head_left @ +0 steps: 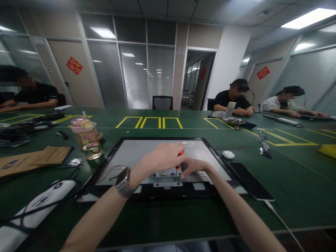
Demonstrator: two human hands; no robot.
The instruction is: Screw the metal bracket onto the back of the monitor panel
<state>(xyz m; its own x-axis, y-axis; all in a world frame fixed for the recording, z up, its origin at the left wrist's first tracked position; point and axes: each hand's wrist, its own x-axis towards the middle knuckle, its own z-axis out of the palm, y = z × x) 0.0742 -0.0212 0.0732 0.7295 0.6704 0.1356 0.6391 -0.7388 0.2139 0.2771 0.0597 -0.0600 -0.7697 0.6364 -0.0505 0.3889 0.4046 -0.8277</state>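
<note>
Held the left hand (165,157) over the top of a screwdriver (183,166), right by its orange end. Could not tell whether the left fingers gripped or merely rested there, because of the partly hidden contact. Closed the right fingers narrowly around the dark lower grip, with the right hand (195,166) coming in from the other side. Pointed the slim shaft down at a silvery metal bracket (168,183), flat-edged and pierced with small holes, beside a blue port (172,174) and a wider pale connector (163,174).

Worked above a broad rectangular panel (136,148), flat on the green tabletop (147,220), smooth and grey inside a black frame. Wore a square-faced watch with a metallic-looking band (125,182) on the left wrist. Saw thin wires (111,170) curving over the panel's left part.

Had a see-through cup with a pink lid (88,138) near the panel's far left corner, partly filled with pale yellow liquid, and a creased brown paper bag (36,159) farther left. Kept a long white power strip (39,206) at the near left, crossed by black cable. Found a rounded, glossy white case (228,154) and a flat black phone (250,180) on the right, the latter joined to a white cable (285,224).
</note>
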